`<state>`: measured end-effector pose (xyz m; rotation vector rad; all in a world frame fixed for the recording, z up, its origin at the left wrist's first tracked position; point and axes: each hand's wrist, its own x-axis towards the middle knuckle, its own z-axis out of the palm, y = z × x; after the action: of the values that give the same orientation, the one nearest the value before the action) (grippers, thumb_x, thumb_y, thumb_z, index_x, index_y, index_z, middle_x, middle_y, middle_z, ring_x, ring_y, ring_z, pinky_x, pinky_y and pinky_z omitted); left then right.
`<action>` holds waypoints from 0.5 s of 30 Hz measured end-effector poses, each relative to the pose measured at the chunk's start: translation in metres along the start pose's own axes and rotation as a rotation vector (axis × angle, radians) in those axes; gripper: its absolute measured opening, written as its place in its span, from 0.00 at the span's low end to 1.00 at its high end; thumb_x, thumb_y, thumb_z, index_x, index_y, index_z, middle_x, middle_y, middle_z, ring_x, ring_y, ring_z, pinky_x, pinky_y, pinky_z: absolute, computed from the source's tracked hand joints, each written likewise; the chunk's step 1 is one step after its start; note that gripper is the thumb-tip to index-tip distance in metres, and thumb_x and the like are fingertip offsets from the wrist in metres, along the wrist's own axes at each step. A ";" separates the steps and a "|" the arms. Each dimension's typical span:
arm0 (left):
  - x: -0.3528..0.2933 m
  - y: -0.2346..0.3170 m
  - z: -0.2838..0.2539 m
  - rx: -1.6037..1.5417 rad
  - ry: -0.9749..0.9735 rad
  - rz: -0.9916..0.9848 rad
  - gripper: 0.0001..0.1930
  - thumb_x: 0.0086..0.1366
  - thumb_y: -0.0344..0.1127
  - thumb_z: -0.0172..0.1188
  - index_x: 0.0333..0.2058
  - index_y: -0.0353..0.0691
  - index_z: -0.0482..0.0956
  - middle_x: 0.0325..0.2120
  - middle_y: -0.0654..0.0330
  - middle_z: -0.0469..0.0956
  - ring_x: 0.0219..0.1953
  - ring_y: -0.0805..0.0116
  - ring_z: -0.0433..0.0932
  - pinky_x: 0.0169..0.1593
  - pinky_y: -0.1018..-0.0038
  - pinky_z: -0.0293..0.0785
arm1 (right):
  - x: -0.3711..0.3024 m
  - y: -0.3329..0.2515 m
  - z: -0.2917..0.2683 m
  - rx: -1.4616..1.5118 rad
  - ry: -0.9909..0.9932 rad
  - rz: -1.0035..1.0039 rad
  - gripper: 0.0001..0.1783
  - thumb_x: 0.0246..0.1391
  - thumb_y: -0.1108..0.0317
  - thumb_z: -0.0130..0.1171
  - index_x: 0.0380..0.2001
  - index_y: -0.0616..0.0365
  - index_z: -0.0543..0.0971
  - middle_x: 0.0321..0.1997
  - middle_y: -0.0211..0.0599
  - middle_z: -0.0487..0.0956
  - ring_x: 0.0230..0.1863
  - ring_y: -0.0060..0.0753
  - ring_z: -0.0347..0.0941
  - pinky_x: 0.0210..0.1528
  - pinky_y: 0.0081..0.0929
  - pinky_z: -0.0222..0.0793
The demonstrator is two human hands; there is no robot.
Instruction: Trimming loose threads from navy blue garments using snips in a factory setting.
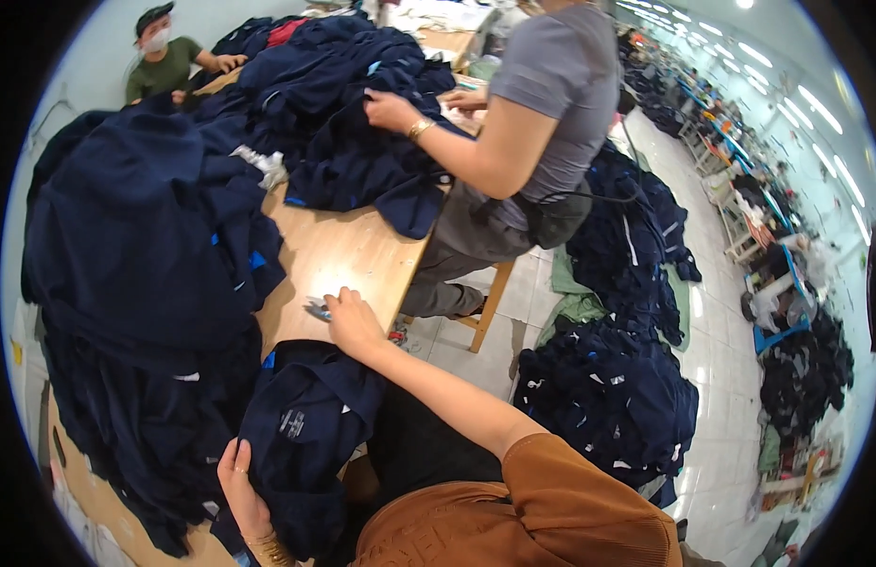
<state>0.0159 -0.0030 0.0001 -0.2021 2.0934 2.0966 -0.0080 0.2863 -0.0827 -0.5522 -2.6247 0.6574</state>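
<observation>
A navy garment [310,411] with pale print inside hangs over the near edge of the table, in front of my body. My left hand [244,491] is closed on its left edge, with the fingers on top of the cloth. Just beyond the garment, over bare wood, my right hand [355,321] is closed around small thread snips [317,308]. The snips' blades point left, and part of their body is hidden by my fingers.
A tall heap of navy garments [126,236] rises at the left of the wooden table [348,250]. Another navy pile [324,85] lies at the far end, where a co-worker in grey [551,94] handles cloth. More garments [608,397] cover the floor at right.
</observation>
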 end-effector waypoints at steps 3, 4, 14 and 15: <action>-0.009 0.008 -0.003 0.046 -0.125 -0.053 0.16 0.58 0.35 0.57 0.41 0.28 0.75 0.37 0.60 0.76 0.42 0.73 0.71 0.51 0.79 0.62 | -0.011 -0.001 0.002 0.160 0.030 0.071 0.15 0.42 0.70 0.55 0.36 0.62 0.73 0.36 0.52 0.73 0.38 0.54 0.71 0.40 0.43 0.67; -0.012 0.014 0.003 0.051 -0.144 -0.063 0.16 0.58 0.35 0.58 0.41 0.28 0.75 0.38 0.60 0.76 0.43 0.73 0.71 0.51 0.79 0.62 | -0.011 0.000 -0.008 0.266 0.032 0.086 0.15 0.42 0.68 0.57 0.36 0.61 0.74 0.35 0.49 0.76 0.38 0.51 0.72 0.40 0.40 0.67; -0.009 0.008 -0.006 -0.148 -0.397 -0.200 0.16 0.65 0.36 0.50 0.44 0.28 0.73 0.39 0.62 0.76 0.43 0.77 0.71 0.51 0.82 0.62 | -0.066 -0.096 -0.095 0.669 -0.247 -0.073 0.05 0.48 0.75 0.57 0.31 0.61 0.79 0.24 0.30 0.73 0.25 0.18 0.64 0.29 0.14 0.59; -0.008 0.006 -0.006 -0.153 -0.430 -0.190 0.17 0.65 0.36 0.48 0.44 0.27 0.73 0.39 0.61 0.76 0.43 0.77 0.71 0.51 0.81 0.62 | -0.068 -0.102 -0.097 0.656 -0.270 -0.077 0.05 0.45 0.77 0.59 0.30 0.61 0.79 0.23 0.29 0.71 0.25 0.18 0.63 0.28 0.14 0.58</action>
<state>0.0218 -0.0094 0.0078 0.0300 1.6059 1.9750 0.0643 0.2077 0.0310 -0.1666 -2.4231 1.5659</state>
